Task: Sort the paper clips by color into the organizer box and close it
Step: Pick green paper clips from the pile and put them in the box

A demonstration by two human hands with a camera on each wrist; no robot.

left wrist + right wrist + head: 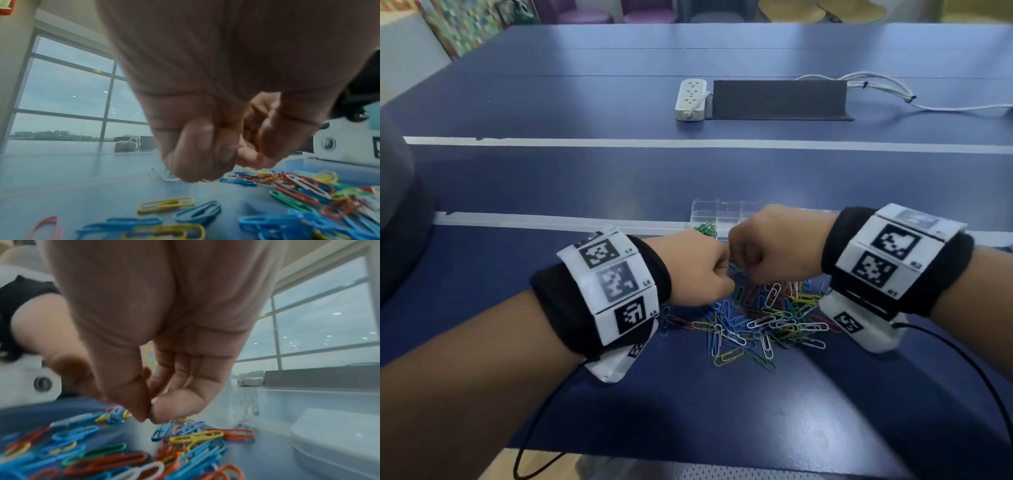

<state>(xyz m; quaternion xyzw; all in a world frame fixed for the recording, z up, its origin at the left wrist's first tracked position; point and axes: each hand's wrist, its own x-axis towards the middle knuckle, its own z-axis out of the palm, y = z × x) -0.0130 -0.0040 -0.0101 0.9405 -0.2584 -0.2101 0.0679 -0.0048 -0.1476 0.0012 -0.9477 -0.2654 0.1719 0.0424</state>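
Observation:
A loose pile of colored paper clips (756,322) lies on the blue table (551,178). Just behind it stands the clear organizer box (726,214), open, with green clips (705,229) in its near left compartment. Both hands meet knuckle to knuckle above the pile's far edge. My left hand (722,270) is curled into a fist, and a bit of yellow clip (204,180) peeks out beneath it. My right hand (741,263) pinches a small thin clip between thumb and forefinger (149,415); its color is unclear.
A white power strip (690,99), a black cable cover (779,99) and white cables (876,89) sit far back on the table. White lines cross the tabletop. The table's near edge runs below my forearms. The box's clear lid (329,434) lies to the right of the pile.

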